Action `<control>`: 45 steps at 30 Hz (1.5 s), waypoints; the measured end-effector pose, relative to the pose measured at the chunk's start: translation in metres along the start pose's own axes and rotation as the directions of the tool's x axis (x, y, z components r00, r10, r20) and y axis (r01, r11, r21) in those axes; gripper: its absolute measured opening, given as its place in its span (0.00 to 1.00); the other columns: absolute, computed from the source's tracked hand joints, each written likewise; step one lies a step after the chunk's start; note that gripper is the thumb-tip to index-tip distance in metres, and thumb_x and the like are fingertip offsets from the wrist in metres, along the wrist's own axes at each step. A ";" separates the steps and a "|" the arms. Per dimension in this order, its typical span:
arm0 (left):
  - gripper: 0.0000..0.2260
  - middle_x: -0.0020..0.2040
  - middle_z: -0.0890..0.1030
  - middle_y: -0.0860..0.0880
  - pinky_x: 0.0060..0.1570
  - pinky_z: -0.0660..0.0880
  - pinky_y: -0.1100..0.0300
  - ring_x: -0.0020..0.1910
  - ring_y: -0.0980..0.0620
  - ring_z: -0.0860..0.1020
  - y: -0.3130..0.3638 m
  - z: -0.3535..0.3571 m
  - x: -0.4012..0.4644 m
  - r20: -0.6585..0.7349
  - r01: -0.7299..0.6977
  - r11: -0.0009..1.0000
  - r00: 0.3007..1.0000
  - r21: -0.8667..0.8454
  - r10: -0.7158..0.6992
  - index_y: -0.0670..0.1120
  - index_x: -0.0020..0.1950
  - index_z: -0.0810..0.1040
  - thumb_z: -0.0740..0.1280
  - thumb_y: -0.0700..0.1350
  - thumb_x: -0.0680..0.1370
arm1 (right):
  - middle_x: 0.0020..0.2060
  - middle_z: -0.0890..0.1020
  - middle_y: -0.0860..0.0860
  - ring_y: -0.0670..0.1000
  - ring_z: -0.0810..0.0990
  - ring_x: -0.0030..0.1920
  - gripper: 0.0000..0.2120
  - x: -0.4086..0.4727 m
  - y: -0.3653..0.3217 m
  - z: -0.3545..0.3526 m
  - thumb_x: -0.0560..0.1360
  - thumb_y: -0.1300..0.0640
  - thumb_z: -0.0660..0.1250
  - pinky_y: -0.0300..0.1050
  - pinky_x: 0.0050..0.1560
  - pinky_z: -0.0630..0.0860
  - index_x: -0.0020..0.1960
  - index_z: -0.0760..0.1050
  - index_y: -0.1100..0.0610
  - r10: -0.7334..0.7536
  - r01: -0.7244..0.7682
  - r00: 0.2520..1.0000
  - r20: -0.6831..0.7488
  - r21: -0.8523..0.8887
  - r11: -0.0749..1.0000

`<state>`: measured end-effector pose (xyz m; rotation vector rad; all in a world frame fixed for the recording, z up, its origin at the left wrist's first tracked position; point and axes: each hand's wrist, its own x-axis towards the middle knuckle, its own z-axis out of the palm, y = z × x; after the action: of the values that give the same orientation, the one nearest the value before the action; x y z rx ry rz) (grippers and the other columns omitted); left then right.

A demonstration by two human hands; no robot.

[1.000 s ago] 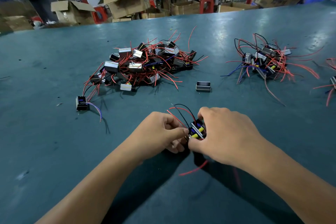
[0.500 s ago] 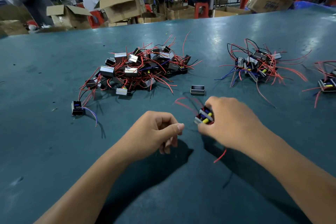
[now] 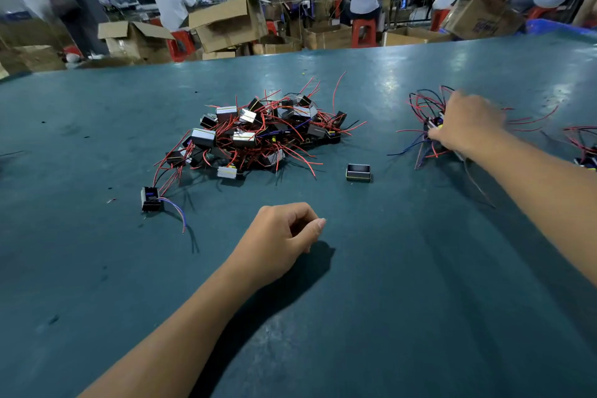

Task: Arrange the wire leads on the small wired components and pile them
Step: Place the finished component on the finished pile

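Hands are working apart over a teal table [image 3: 403,284]: the right hand [image 3: 466,121] is reaching over the right-hand pile [image 3: 429,129], fingers curled round a small wired component [image 3: 434,123] whose red and black leads [image 3: 423,100] are fanning up and away from the person. The left hand [image 3: 281,242] is hovering near, loosely curled, holding nothing. A larger pile [image 3: 258,136] is lying centre-left, a lone black block [image 3: 358,172] between. No writing is readable on the parts.

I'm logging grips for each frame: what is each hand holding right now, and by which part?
Right hand grips a wired component by its body, at the right pile. Left hand holds nothing.
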<state>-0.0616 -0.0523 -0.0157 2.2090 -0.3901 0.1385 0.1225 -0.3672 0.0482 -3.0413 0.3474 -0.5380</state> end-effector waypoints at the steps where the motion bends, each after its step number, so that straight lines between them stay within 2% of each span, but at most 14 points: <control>1: 0.12 0.28 0.78 0.54 0.28 0.68 0.66 0.24 0.60 0.71 0.000 0.000 0.000 -0.002 -0.006 1.000 1.000 0.010 0.006 0.51 0.38 0.76 0.67 0.51 0.81 | 0.52 0.81 0.63 0.64 0.80 0.55 0.30 0.005 0.002 0.004 0.67 0.41 0.77 0.53 0.51 0.75 0.57 0.73 0.61 0.000 0.000 1.000 0.002 -0.070 0.998; 5: 0.12 0.29 0.78 0.54 0.29 0.67 0.67 0.25 0.60 0.71 -0.002 0.000 0.000 0.003 -0.029 0.999 1.000 0.030 0.029 0.52 0.38 0.76 0.67 0.51 0.81 | 0.54 0.82 0.58 0.59 0.77 0.58 0.24 0.010 0.006 0.014 0.69 0.35 0.71 0.51 0.56 0.66 0.53 0.78 0.55 0.012 -0.016 1.000 -0.016 -0.287 0.958; 12: 0.13 0.29 0.78 0.54 0.29 0.66 0.66 0.26 0.60 0.70 -0.001 0.000 0.000 -0.008 -0.055 0.997 0.998 0.045 0.056 0.52 0.37 0.75 0.66 0.51 0.81 | 0.56 0.81 0.59 0.61 0.75 0.61 0.22 -0.003 -0.007 0.005 0.72 0.39 0.68 0.55 0.67 0.62 0.53 0.79 0.57 -0.017 0.001 0.998 -0.056 -0.278 0.961; 14: 0.13 0.30 0.78 0.53 0.29 0.66 0.66 0.26 0.59 0.70 -0.001 -0.001 0.000 -0.013 -0.061 0.997 0.998 0.051 0.061 0.53 0.37 0.75 0.67 0.50 0.81 | 0.53 0.82 0.61 0.62 0.77 0.59 0.20 -0.015 -0.021 -0.002 0.71 0.42 0.68 0.58 0.68 0.62 0.52 0.79 0.59 -0.085 0.060 0.990 -0.112 -0.214 0.975; 16: 0.13 0.30 0.78 0.52 0.30 0.67 0.64 0.26 0.59 0.70 0.000 0.000 0.000 -0.021 -0.060 0.997 0.998 0.051 0.061 0.52 0.37 0.76 0.67 0.50 0.81 | 0.48 0.82 0.60 0.61 0.79 0.52 0.17 -0.031 -0.040 -0.010 0.71 0.45 0.69 0.56 0.62 0.67 0.49 0.79 0.59 -0.177 0.159 0.970 -0.169 -0.112 0.981; 18: 0.12 0.30 0.78 0.52 0.31 0.68 0.62 0.27 0.59 0.70 0.001 0.000 0.000 -0.045 -0.057 0.997 0.997 0.048 0.059 0.51 0.37 0.76 0.68 0.50 0.80 | 0.47 0.82 0.59 0.60 0.79 0.51 0.16 -0.050 -0.063 -0.015 0.72 0.46 0.68 0.52 0.57 0.69 0.50 0.80 0.58 -0.279 0.284 0.950 -0.141 0.014 0.959; 20: 0.10 0.31 0.78 0.52 0.31 0.68 0.63 0.28 0.59 0.71 0.003 -0.001 0.001 -0.094 -0.053 0.998 0.994 0.031 0.055 0.50 0.38 0.77 0.69 0.51 0.78 | 0.51 0.82 0.57 0.60 0.79 0.54 0.15 -0.067 -0.088 -0.015 0.74 0.47 0.68 0.51 0.57 0.71 0.54 0.79 0.56 -0.379 0.386 0.922 -0.072 0.205 0.900; 23: 0.10 0.30 0.78 0.52 0.31 0.69 0.62 0.28 0.58 0.71 0.002 -0.004 0.003 -0.207 -0.026 1.000 0.978 0.007 0.027 0.49 0.36 0.75 0.71 0.47 0.76 | 0.53 0.82 0.56 0.58 0.78 0.55 0.11 -0.085 -0.123 -0.012 0.76 0.51 0.67 0.53 0.58 0.74 0.54 0.78 0.57 -0.508 0.454 0.861 -0.008 0.462 0.762; 28: 0.13 0.26 0.73 0.57 0.29 0.64 0.68 0.26 0.58 0.68 -0.003 -0.010 0.008 -0.353 0.039 0.999 0.935 -0.001 -0.037 0.49 0.33 0.71 0.71 0.40 0.74 | 0.47 0.82 0.54 0.57 0.79 0.49 0.09 -0.094 -0.181 -0.010 0.77 0.53 0.67 0.50 0.49 0.75 0.53 0.77 0.57 -0.583 0.514 0.808 -0.084 0.584 0.628; 31: 0.13 0.27 0.73 0.57 0.28 0.65 0.68 0.26 0.59 0.68 -0.006 -0.013 0.008 -0.384 0.053 0.998 0.922 -0.017 -0.056 0.49 0.34 0.71 0.70 0.40 0.74 | 0.53 0.81 0.55 0.57 0.77 0.55 0.15 -0.096 -0.211 -0.009 0.78 0.52 0.65 0.50 0.51 0.75 0.62 0.74 0.57 -0.618 0.535 0.783 -0.067 0.579 0.615; 34: 0.13 0.27 0.73 0.57 0.29 0.64 0.68 0.26 0.59 0.67 -0.007 -0.012 0.010 -0.419 0.069 0.997 0.905 -0.019 -0.071 0.49 0.34 0.70 0.70 0.41 0.75 | 0.60 0.78 0.57 0.59 0.74 0.62 0.23 -0.096 -0.232 -0.003 0.79 0.49 0.64 0.55 0.57 0.75 0.71 0.67 0.54 -0.635 0.552 0.772 -0.007 0.502 0.666; 39: 0.13 0.26 0.72 0.57 0.29 0.64 0.67 0.26 0.58 0.67 -0.013 -0.016 0.015 -0.486 0.104 0.994 0.867 -0.042 -0.111 0.48 0.34 0.71 0.70 0.43 0.76 | 0.57 0.79 0.58 0.61 0.76 0.59 0.21 -0.095 -0.245 0.007 0.79 0.48 0.63 0.57 0.56 0.76 0.70 0.68 0.55 -0.661 0.593 0.751 0.011 0.429 0.681; 42: 0.12 0.26 0.72 0.56 0.29 0.64 0.67 0.27 0.58 0.67 -0.012 -0.016 0.017 -0.516 0.117 0.991 0.845 -0.072 -0.137 0.48 0.34 0.71 0.69 0.43 0.76 | 0.54 0.80 0.57 0.60 0.78 0.55 0.21 -0.090 -0.249 0.008 0.79 0.49 0.63 0.53 0.47 0.75 0.69 0.67 0.55 -0.607 0.574 0.793 -0.053 0.397 0.716; 45: 0.12 0.27 0.73 0.57 0.29 0.64 0.68 0.27 0.58 0.68 -0.012 -0.015 0.016 -0.510 0.104 0.992 0.851 -0.066 -0.124 0.49 0.34 0.72 0.69 0.44 0.77 | 0.52 0.80 0.57 0.61 0.79 0.53 0.19 -0.082 -0.261 0.008 0.79 0.51 0.64 0.50 0.42 0.72 0.67 0.68 0.56 -0.583 0.566 0.811 -0.036 0.298 0.769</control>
<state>-0.0419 -0.0373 -0.0109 2.0502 0.0393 0.6377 0.1056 -0.0950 0.0323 -2.8075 -0.6469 -0.4568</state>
